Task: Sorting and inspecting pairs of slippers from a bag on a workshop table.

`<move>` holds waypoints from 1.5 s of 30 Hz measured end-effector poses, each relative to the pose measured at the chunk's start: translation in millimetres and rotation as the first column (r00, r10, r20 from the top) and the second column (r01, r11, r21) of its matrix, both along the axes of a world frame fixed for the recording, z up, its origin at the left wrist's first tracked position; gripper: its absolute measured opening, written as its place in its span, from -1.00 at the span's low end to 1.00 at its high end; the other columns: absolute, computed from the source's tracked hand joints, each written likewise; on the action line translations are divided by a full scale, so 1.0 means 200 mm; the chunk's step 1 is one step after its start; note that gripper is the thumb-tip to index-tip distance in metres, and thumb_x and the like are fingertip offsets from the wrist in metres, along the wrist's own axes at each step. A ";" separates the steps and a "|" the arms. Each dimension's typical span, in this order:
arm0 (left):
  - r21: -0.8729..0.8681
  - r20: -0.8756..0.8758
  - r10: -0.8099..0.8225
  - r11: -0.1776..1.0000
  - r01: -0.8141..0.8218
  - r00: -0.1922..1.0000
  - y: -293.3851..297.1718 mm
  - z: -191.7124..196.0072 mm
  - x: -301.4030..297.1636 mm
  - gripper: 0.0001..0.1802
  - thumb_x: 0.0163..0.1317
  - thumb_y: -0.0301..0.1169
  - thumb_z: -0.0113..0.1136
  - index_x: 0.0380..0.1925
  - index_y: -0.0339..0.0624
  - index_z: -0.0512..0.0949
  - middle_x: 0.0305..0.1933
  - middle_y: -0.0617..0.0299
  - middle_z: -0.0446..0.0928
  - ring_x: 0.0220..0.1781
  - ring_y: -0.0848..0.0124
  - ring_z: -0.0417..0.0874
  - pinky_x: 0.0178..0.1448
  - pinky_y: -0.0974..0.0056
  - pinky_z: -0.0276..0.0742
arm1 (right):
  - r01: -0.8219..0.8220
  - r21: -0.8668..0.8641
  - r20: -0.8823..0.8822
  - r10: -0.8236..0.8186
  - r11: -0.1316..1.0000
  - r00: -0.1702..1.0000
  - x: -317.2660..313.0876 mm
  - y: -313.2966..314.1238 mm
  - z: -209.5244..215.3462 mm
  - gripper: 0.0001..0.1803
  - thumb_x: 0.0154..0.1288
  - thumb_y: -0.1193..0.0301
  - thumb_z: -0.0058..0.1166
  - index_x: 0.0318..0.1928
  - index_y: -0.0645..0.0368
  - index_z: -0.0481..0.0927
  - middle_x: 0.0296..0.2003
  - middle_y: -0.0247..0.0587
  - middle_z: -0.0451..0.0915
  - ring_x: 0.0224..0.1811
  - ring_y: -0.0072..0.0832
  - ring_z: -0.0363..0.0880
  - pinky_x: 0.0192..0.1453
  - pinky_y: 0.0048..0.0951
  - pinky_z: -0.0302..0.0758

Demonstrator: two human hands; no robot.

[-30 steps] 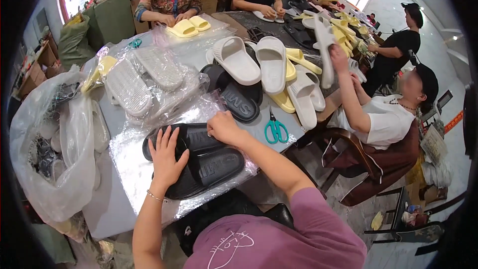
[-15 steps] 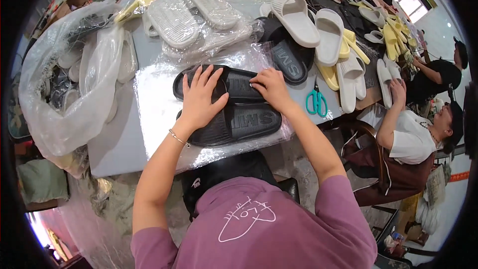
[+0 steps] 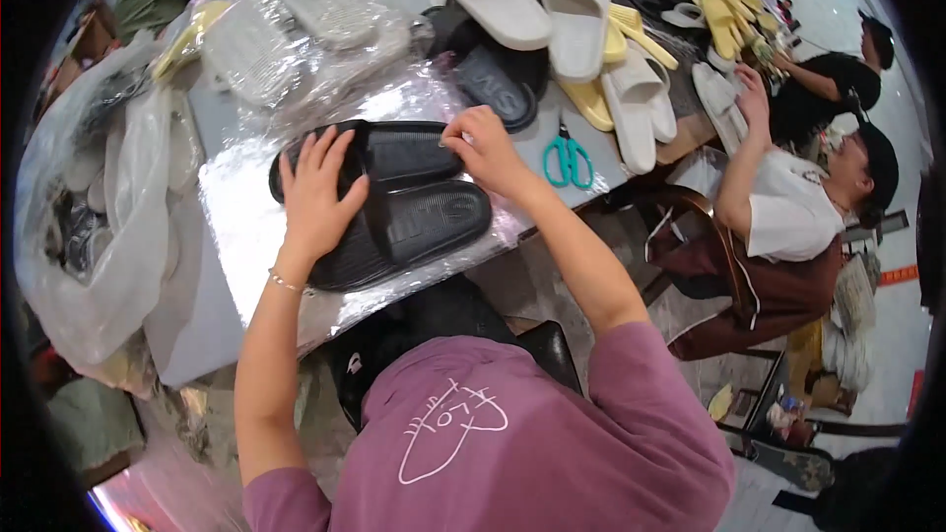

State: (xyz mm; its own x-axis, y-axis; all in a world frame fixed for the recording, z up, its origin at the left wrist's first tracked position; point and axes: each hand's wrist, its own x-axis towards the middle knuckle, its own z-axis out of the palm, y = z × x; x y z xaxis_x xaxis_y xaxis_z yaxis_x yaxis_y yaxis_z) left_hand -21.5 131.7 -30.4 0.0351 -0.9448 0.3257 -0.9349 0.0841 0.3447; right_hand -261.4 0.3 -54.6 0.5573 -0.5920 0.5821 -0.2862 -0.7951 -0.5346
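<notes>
Two black slide sandals lie side by side on clear plastic bags. My left hand (image 3: 320,187) rests open, its fingers spread over the strap of the far slide (image 3: 404,150). At that slide's heel edge, my right hand (image 3: 483,148) is closed, with thumb and fingertips bent together. Whatever lies between those fingertips is too small or hidden to make out. The near slide (image 3: 434,222) lies closer to me, its strap partly below my left wrist. Shiny clear bags (image 3: 232,187) stick out around the pair.
Teal-handled scissors (image 3: 568,160) lie right of the slides. Beyond are bagged grey slides (image 3: 256,49), a loose black slide (image 3: 498,89) and grey and yellow slides (image 3: 576,25). A big plastic sack (image 3: 118,236) stands left. A co-worker (image 3: 788,197) sits at the right.
My view has turned, so the table appears shifted left and up. My right hand has slid from the far slide's footbed out to its heel edge. The left hand stays on the strap.
</notes>
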 end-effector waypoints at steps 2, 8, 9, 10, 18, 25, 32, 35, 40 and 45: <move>0.015 -0.032 -0.007 1.000 0.008 0.999 0.01 0.01 0.01 -0.36 0.20 -0.12 0.10 0.30 0.02 0.28 0.40 0.10 0.21 0.47 0.06 0.11 0.49 -0.15 -0.26 | 0.159 -0.041 0.061 -0.156 0.987 0.986 -0.20 0.07 0.09 -0.90 0.05 0.46 0.22 -0.38 0.13 0.59 -0.32 -0.20 0.55 -0.16 -0.21 0.46 -0.03 -0.26 0.32; 0.044 -0.024 -0.031 0.998 0.032 0.999 -0.01 0.01 -0.01 -0.34 0.24 -0.14 0.06 0.35 0.04 0.22 0.43 0.11 0.17 0.49 0.10 0.05 0.50 -0.10 -0.27 | 0.604 0.476 -0.086 -0.650 0.640 0.755 -1.08 0.18 0.04 -0.77 0.24 0.36 0.14 -0.25 0.32 0.60 -0.36 -0.23 0.62 -0.29 -0.50 0.52 -0.08 -0.49 0.42; 0.044 -0.029 -0.030 0.999 0.032 0.999 -0.01 0.01 -0.01 -0.34 0.25 -0.14 0.06 0.35 0.05 0.22 0.43 0.11 0.17 0.49 0.10 0.05 0.49 -0.10 -0.27 | 0.545 0.560 -0.015 -0.650 0.625 0.760 -1.12 0.17 -0.01 -0.78 0.23 0.37 0.16 -0.27 0.33 0.61 -0.40 -0.28 0.61 -0.32 -0.57 0.51 -0.12 -0.52 0.42; 0.045 -0.034 -0.026 0.999 0.028 0.999 -0.01 0.00 0.00 -0.34 0.25 -0.14 0.06 0.35 0.05 0.21 0.43 0.10 0.17 0.50 0.11 0.05 0.49 -0.09 -0.27 | 0.474 0.636 0.057 -0.649 0.609 0.758 -1.13 0.17 -0.05 -0.78 0.22 0.39 0.17 -0.29 0.34 0.62 -0.43 -0.32 0.61 -0.36 -0.64 0.49 -0.16 -0.56 0.42; 0.019 -0.040 -0.048 0.999 0.049 0.998 -0.04 0.00 -0.02 -0.33 0.24 -0.11 0.07 0.34 0.02 0.22 0.43 0.08 0.17 0.48 0.08 0.07 0.48 -0.13 -0.23 | 0.550 0.610 -0.042 -0.670 0.571 0.742 -1.21 0.05 -0.29 -0.63 0.07 0.40 0.31 -0.12 0.32 0.55 -0.50 -0.31 0.59 -0.43 -0.60 0.51 -0.30 -0.54 0.44; -0.053 -0.016 -0.011 0.999 0.011 1.000 0.23 0.12 0.10 -0.41 0.35 -0.27 -0.06 0.35 -0.16 0.17 0.43 0.03 0.13 0.49 0.06 0.04 0.50 -0.12 -0.20 | 0.253 -0.151 -0.091 -0.269 0.956 0.959 -0.22 0.19 0.02 -0.68 0.03 0.40 0.25 -0.14 0.12 0.60 -0.23 -0.17 0.56 -0.09 -0.15 0.47 0.06 -0.18 0.33; 0.217 0.216 0.247 0.931 -0.293 0.945 0.55 -0.12 0.35 -0.44 0.37 -0.32 -0.19 0.35 -0.25 0.16 0.48 0.04 0.06 0.53 0.06 -0.06 0.51 -0.13 -0.28 | -0.121 -0.202 -0.301 0.056 0.972 0.952 0.42 0.30 0.00 -0.62 -0.12 0.40 0.24 -0.19 0.14 0.53 -0.19 -0.25 0.49 -0.06 -0.22 0.43 0.04 -0.26 0.31; 0.222 0.224 0.263 0.924 -0.312 0.939 0.55 -0.13 0.35 -0.42 0.36 -0.31 -0.19 0.36 -0.25 0.15 0.49 0.04 0.05 0.53 0.07 -0.07 0.50 -0.15 -0.29 | -0.190 -0.242 -0.274 0.120 0.952 0.954 0.31 0.31 0.14 -0.69 -0.17 0.47 0.20 -0.28 0.13 0.53 -0.21 -0.25 0.48 -0.08 -0.24 0.43 0.01 -0.26 0.32; 0.244 0.209 0.281 0.912 -0.328 0.937 0.57 -0.12 0.35 -0.40 0.32 -0.32 -0.15 0.35 -0.27 0.16 0.48 0.02 0.07 0.53 0.04 -0.05 0.50 -0.16 -0.29 | 0.221 -0.424 -0.028 -0.257 0.878 0.966 -0.31 0.05 0.55 -0.62 -0.26 0.61 0.06 -0.27 0.21 0.49 -0.19 0.04 0.45 -0.12 -0.01 0.41 -0.07 -0.12 0.36; 0.234 0.196 0.288 0.915 -0.330 0.937 0.59 -0.14 0.35 -0.38 0.29 -0.34 -0.12 0.35 -0.29 0.16 0.46 -0.01 0.10 0.52 0.03 -0.03 0.51 -0.14 -0.32 | 0.786 0.031 0.164 -0.779 0.617 0.605 -0.90 -0.59 0.73 -0.83 0.26 0.52 0.02 -0.20 0.35 0.37 -0.33 0.20 0.48 -0.22 0.13 0.47 -0.10 -0.11 0.41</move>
